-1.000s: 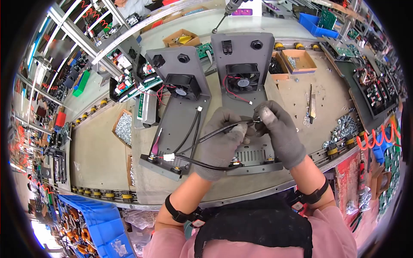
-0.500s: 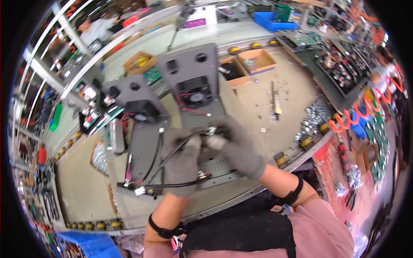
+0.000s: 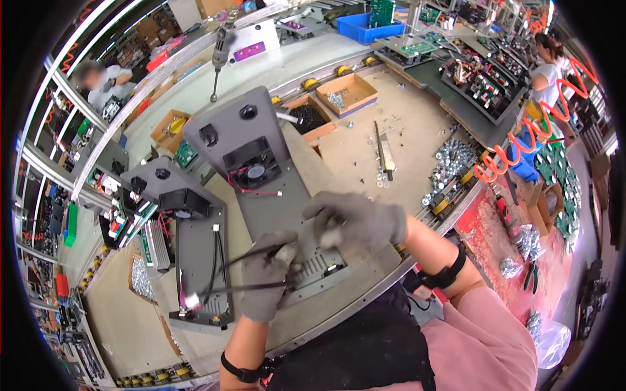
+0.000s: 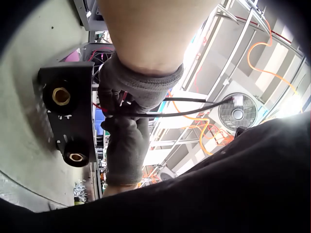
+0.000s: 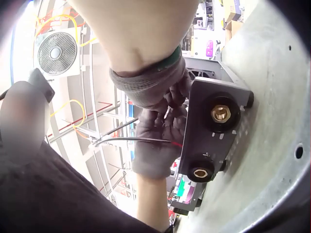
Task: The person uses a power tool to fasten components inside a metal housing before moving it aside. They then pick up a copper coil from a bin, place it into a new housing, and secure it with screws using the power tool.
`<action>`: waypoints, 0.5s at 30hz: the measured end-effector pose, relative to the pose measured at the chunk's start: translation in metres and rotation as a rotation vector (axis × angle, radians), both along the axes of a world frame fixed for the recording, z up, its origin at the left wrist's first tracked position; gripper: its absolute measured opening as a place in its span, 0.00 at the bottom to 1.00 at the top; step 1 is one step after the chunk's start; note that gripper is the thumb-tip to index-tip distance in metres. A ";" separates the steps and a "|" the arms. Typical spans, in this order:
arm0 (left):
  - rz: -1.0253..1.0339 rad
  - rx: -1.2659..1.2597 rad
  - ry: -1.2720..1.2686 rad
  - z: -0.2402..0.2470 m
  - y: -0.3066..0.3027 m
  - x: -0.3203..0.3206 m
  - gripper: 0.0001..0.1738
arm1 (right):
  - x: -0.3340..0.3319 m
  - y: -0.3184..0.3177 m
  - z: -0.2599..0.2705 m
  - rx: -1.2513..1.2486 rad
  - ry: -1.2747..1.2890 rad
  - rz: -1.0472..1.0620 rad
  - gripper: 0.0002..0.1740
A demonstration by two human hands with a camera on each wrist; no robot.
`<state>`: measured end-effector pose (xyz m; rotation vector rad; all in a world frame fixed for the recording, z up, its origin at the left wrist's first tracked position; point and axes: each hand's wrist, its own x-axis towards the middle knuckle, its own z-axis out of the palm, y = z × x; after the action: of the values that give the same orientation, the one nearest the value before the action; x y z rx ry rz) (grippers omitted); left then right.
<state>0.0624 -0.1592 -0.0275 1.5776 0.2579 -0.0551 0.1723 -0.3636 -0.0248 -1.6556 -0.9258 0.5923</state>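
Observation:
My gloved left hand [image 3: 263,277] grips a pair of black cables [image 3: 238,287] over the front of a grey metal chassis [image 3: 270,202]. From the fist they trail leftward to a blurred white connector [image 3: 192,300]. My gloved right hand [image 3: 365,221] is to its right above the same base, fingers bent and blurred; I cannot tell whether they pinch anything. A black fan [image 3: 254,171] with red wires sits against the chassis's upright panel. In the left wrist view the cables [image 4: 160,115] run out past the cuff. Brass nuts [image 5: 220,114] show under the chassis front.
A second chassis [image 3: 201,254] stands to the left, with its own cables. Behind are cardboard boxes of black screws [image 3: 308,120] and silver hardware [image 3: 345,96]. Loose screws [image 3: 453,166] lie piled at the right. A power driver [image 3: 222,52] hangs at the back.
The head view has swung, so the bench sits further left and tilted. My right hand has drawn apart from the left hand and turned sideways. My left hand keeps hold of the cables.

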 end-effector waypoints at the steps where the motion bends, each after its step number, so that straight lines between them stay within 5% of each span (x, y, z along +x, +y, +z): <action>1: 0.065 -0.032 0.029 0.004 -0.004 0.000 0.07 | 0.025 -0.013 -0.011 -0.071 -0.056 -0.111 0.16; 2: 0.053 -0.034 0.017 0.002 -0.004 -0.001 0.07 | 0.051 -0.025 -0.027 -0.140 -0.111 -0.226 0.14; 4: 0.007 0.015 0.023 -0.003 -0.005 -0.004 0.09 | 0.089 -0.046 -0.042 -0.685 -0.210 -0.603 0.17; 6: 0.034 -0.003 0.076 -0.006 -0.006 -0.007 0.08 | 0.127 -0.067 -0.089 -1.001 -0.385 -0.729 0.17; 9: -0.107 0.069 -0.037 -0.029 0.007 0.000 0.08 | 0.144 -0.074 -0.116 -1.026 -0.368 -0.989 0.19; 15: -0.074 -0.026 0.009 -0.010 -0.001 -0.010 0.12 | 0.140 -0.057 -0.086 -1.166 -0.133 -0.618 0.14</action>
<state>0.0525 -0.1604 -0.0371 1.5612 0.2051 -0.1228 0.3128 -0.4208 -0.1107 -2.8765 -0.0173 0.6163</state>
